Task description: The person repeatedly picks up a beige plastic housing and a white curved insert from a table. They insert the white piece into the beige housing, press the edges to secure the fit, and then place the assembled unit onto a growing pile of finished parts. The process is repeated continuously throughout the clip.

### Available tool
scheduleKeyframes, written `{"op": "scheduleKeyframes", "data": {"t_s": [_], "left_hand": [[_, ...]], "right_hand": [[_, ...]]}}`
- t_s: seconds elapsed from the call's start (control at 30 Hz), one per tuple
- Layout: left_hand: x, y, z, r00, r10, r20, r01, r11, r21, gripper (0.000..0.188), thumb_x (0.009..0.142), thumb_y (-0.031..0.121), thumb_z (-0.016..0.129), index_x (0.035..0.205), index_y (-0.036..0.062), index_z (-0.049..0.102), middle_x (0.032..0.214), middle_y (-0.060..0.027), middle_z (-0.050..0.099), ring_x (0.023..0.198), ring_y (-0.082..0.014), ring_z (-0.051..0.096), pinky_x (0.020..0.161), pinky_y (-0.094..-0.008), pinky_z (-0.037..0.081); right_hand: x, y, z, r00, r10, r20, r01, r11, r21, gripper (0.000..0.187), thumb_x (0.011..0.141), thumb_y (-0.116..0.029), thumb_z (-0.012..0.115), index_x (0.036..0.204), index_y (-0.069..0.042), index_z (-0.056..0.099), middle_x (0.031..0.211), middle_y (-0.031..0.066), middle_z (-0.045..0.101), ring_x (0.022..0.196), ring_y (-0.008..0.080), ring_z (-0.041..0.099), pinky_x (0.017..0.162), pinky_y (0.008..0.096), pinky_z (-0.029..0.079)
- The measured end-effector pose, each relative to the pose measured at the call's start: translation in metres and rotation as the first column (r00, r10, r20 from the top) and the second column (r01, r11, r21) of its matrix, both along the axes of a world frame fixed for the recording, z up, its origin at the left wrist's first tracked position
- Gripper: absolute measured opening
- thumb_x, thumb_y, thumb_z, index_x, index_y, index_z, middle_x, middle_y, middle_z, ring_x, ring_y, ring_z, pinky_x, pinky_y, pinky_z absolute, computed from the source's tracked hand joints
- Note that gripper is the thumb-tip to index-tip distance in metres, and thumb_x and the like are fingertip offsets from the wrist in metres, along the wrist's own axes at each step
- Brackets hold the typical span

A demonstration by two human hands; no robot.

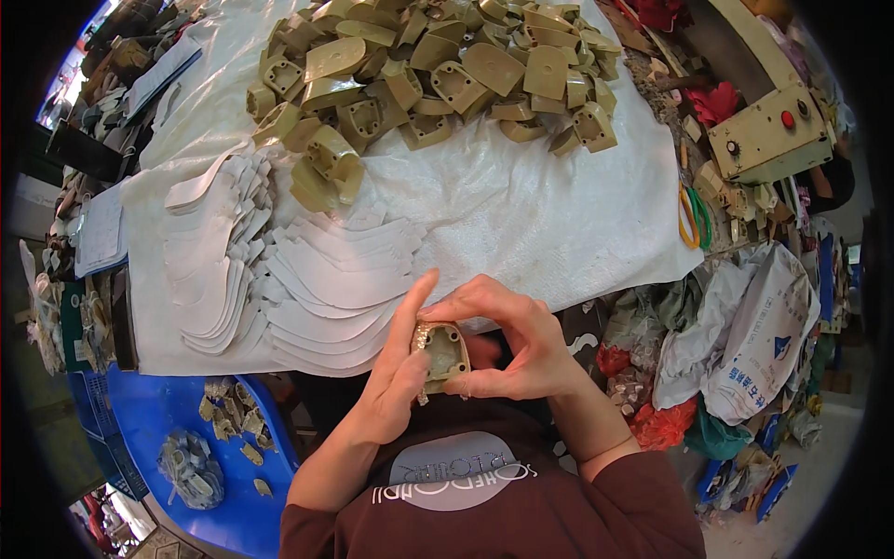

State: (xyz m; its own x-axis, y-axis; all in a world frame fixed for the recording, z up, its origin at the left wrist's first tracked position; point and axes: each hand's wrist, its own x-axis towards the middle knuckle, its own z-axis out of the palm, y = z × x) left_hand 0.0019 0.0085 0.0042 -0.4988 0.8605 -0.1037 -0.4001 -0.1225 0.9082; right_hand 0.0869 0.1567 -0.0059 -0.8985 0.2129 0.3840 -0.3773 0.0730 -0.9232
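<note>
In front of my chest I hold one hollow olive shoe heel (446, 354), its open side with small round holes facing up. A lumpy, shiny strip runs along its left edge. My left hand (399, 374) presses on that edge with the thumb, its index finger stretched upward. My right hand (512, 337) grips the heel from the right, thumb at the near rim and fingers over the far rim. Beyond my hands, overlapping white curved sheets (326, 279) lie fanned out on a white table cover (521, 205). A heap of similar olive heels (438, 70) covers the far side.
A second stack of white sheets (209, 270) lies at the left. Below it, a blue chair (149, 410) bears loose heels (233, 410) and a plastic bag (191, 469). At right are a control box (771, 133) with a red button, rubber bands (694, 219) and filled sacks (745, 335).
</note>
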Motion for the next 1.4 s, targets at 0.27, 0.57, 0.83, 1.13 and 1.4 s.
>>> {"op": "scheduleKeyframes", "data": {"t_s": [0.27,0.57,0.83,1.13,1.4], "left_hand": [[0.012,-0.003,-0.016,0.99,0.136,-0.02,-0.135,0.989,0.053,0.075,0.09,0.053,0.043,0.14,0.003,0.019,0.107,-0.0164,0.05,0.078,-0.0204,0.058,0.064,-0.0298,0.051],[0.026,0.005,0.0,0.96,0.212,-0.181,-0.219,0.976,-0.015,0.084,0.09,0.067,0.032,0.141,0.0021,0.019,0.112,-0.0175,0.05,0.083,-0.019,0.059,0.067,-0.0282,0.05],[0.019,0.01,-0.013,0.878,0.474,-0.071,-0.467,0.879,0.099,0.045,0.097,0.028,0.04,0.136,0.0063,0.032,0.11,-0.0092,0.052,0.095,-0.0152,0.053,0.082,-0.0292,0.045],[0.019,0.011,-0.005,0.897,0.365,0.25,-0.398,0.912,0.096,0.082,0.088,0.064,0.044,0.145,0.0121,0.016,0.111,-0.0086,0.052,0.098,-0.0169,0.054,0.081,-0.0322,0.047],[0.007,0.003,0.004,0.891,0.206,-0.404,-0.307,0.93,-0.203,0.082,0.093,0.051,0.043,0.147,0.0092,-0.003,0.102,-0.0167,0.055,0.086,-0.0239,0.059,0.075,-0.0319,0.049]], "right_hand": [[-0.006,-0.007,0.003,0.966,0.128,0.227,-0.061,0.958,-0.281,0.026,0.091,-0.017,0.056,0.114,-0.005,0.055,0.11,0.0121,0.049,0.085,0.0163,0.057,0.056,0.0236,0.054],[-0.019,-0.01,0.002,0.955,0.263,0.139,-0.218,0.937,-0.274,0.014,0.093,-0.013,0.051,0.099,-0.005,0.061,0.106,0.0087,0.051,0.081,0.0149,0.052,0.068,0.0261,0.046],[-0.005,-0.042,-0.013,0.994,0.048,0.095,-0.026,0.974,-0.227,0.039,0.098,-0.021,0.042,0.134,-0.003,0.043,0.121,0.0151,0.047,0.11,0.0253,0.045,0.096,0.0344,0.036],[-0.011,-0.038,-0.01,0.989,-0.029,0.145,0.056,0.98,-0.192,0.042,0.099,-0.029,0.044,0.129,0.0,0.045,0.105,0.0117,0.051,0.092,0.0193,0.051,0.08,0.0308,0.042],[-0.014,-0.012,0.021,0.943,-0.33,-0.031,0.28,0.741,0.61,0.049,0.083,-0.034,0.066,0.115,0.0,0.055,0.085,0.0114,0.053,0.066,0.0223,0.052,0.06,0.0311,0.045]]}}
